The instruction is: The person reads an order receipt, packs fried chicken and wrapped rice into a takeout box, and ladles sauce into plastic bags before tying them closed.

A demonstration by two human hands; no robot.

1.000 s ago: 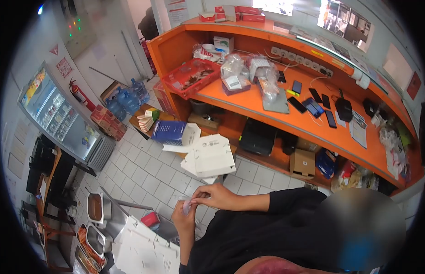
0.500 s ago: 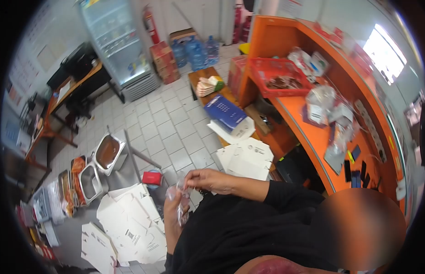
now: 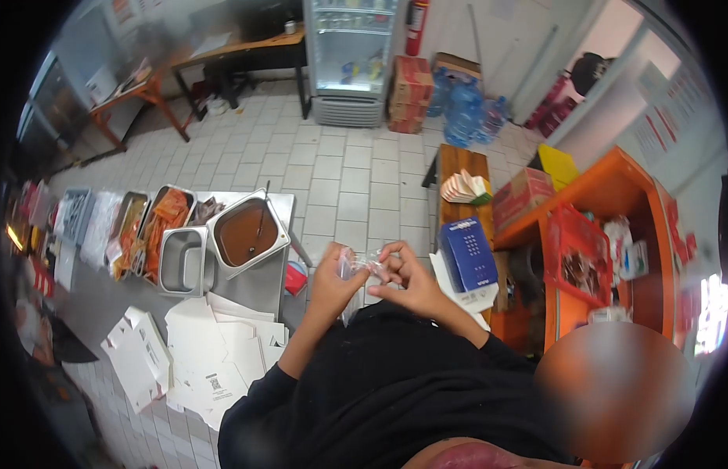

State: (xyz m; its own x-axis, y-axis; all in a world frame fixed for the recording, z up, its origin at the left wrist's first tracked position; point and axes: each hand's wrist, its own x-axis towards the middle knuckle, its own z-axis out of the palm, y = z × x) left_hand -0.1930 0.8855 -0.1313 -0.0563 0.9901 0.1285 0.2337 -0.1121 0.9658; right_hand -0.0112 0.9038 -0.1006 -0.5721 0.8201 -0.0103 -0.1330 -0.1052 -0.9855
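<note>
In front of my chest, both hands hold a small clear plastic bag. My left hand is closed round the bag's left side, and part of the bag hangs below the fingers. At its right side, the curled fingers of my right hand pinch the crumpled plastic. What lies inside the bag is hard to make out. To the left, flat white cardboard box blanks lie on the steel table. Behind them stand a steel pan of brown sauce with a utensil in it and another steel pan.
A blue box and striped paper holders sit on a wooden bench at right. Beyond is an orange counter with a red crate. Water jugs, cartons and a glass-door fridge line the back wall.
My view has swung to the right and levelled toward the fridge. My right hand has come round to the bag's right side, and both hands are now close together on it.
</note>
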